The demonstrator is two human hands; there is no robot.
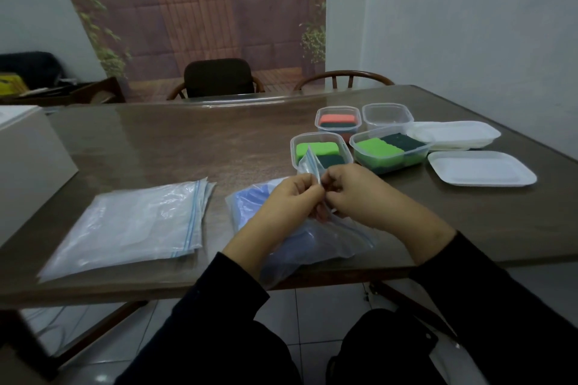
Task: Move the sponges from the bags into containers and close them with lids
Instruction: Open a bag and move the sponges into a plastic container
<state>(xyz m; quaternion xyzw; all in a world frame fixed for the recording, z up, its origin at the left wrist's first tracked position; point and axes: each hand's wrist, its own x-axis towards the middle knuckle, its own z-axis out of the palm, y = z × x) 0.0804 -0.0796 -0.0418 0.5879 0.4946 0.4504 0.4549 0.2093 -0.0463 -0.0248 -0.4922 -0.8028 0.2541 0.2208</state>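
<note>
My left hand (289,197) and my right hand (353,194) meet at the table's front edge, both pinching the zip top of a clear bag (341,234) with a blue sponge (250,197) inside. Beyond them stand several clear containers: one with a green sponge (316,148), a wide one with green and dark sponges (380,150), one with an orange sponge (337,120), and an empty one (387,116). White lids (481,169) (453,134) lie to the right.
A stack of flat zip bags (131,225) lies at the front left of the brown table (187,147). A white box (28,162) sits at the left edge. Two chairs (219,78) stand behind the far side.
</note>
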